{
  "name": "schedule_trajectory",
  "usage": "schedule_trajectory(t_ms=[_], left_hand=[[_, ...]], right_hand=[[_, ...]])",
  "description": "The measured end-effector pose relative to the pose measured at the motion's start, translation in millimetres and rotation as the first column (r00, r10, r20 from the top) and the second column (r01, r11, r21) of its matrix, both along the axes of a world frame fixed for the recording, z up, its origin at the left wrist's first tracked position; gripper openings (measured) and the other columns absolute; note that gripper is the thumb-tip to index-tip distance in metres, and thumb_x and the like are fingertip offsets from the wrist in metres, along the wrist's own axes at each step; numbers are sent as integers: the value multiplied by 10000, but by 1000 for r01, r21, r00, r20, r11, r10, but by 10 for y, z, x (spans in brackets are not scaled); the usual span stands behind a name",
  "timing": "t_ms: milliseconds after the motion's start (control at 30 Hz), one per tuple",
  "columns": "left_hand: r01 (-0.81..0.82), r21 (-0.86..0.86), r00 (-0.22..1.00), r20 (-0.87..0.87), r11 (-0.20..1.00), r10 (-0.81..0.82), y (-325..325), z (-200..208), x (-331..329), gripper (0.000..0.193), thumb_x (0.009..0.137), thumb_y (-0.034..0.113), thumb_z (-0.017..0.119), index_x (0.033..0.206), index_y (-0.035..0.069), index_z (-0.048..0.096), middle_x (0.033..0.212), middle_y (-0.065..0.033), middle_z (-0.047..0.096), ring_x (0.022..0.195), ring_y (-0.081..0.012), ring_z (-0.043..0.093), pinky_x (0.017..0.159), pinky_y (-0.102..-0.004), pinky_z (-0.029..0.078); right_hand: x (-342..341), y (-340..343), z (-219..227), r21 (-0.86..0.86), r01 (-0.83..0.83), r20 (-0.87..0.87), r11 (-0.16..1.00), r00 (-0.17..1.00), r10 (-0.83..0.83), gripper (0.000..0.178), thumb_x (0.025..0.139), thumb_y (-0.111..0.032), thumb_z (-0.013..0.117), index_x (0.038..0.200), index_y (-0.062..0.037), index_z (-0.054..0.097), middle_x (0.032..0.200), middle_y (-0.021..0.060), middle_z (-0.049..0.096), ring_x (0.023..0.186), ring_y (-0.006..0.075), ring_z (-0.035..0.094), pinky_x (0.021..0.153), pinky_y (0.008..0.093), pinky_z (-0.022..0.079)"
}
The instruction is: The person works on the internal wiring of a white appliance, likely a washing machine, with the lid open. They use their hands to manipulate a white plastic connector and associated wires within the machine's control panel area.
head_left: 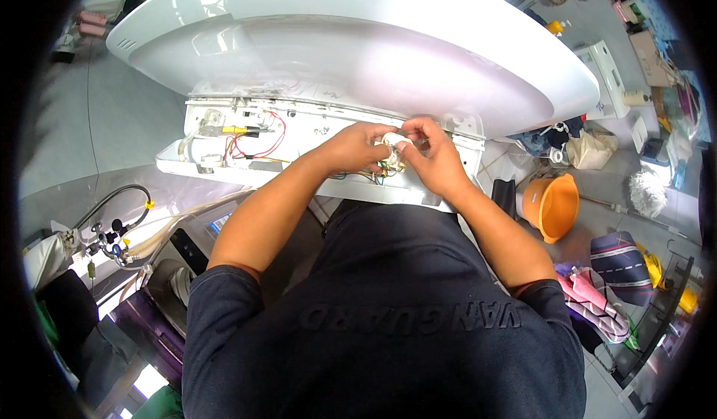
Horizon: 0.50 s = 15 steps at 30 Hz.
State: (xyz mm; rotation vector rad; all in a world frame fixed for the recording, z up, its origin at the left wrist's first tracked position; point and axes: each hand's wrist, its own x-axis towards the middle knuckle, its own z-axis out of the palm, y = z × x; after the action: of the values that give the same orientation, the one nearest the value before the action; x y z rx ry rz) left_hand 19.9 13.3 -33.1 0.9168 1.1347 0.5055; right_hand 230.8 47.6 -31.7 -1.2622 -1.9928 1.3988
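Note:
My left hand [357, 149] and my right hand [435, 159] meet over a long white appliance panel [358, 188] that lies open in front of me. Between their closed fingertips is a small round white part [394, 140], and its exact kind is partly hidden by the fingers. Thin coloured wires [390, 168] hang below it, green and yellow among them. Further left in the panel, red and yellow wires [278, 131] run to a yellow-and-black connector [240, 131]. Behind the panel rises a big, glossy white curved cover [321, 34].
An orange bucket [556, 208] stands on the floor to the right, near a white fluffy duster [647, 193]. Pink and dark cloths [597, 299] lie lower right. On the left are a black hose [123, 189] and small valves [112, 236].

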Motion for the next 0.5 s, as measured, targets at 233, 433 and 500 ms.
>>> schedule_trajectory(t_ms=[233,433,500], left_hand=[[56,19,998,-32,998,-56,29,-31,-12,529,961,89,588,1482,39,514,1214,-85,670,960,-116,664,788,-267,612],[49,14,998,-34,999,-48,34,-7,0,506,961,94,597,1460,34,539,1148,-73,687,936,-114,670,781,-266,612],[48,13,998,-38,999,-48,32,-35,-1,496,963,96,599,1451,31,546,1125,-72,691,919,-114,673,779,-265,612]], right_hand=[[-77,32,-91,-137,28,21,990,999,-26,349,936,-265,717,1185,-39,624,1056,120,716,937,223,669,874,345,526],[-52,70,-159,-274,16,24,962,1000,-10,295,936,-219,708,1174,-56,646,1057,110,711,946,228,673,869,349,527],[-88,31,-44,-60,4,1,998,1000,-4,286,922,-177,715,1173,-58,649,1089,124,688,982,247,667,880,362,527]])
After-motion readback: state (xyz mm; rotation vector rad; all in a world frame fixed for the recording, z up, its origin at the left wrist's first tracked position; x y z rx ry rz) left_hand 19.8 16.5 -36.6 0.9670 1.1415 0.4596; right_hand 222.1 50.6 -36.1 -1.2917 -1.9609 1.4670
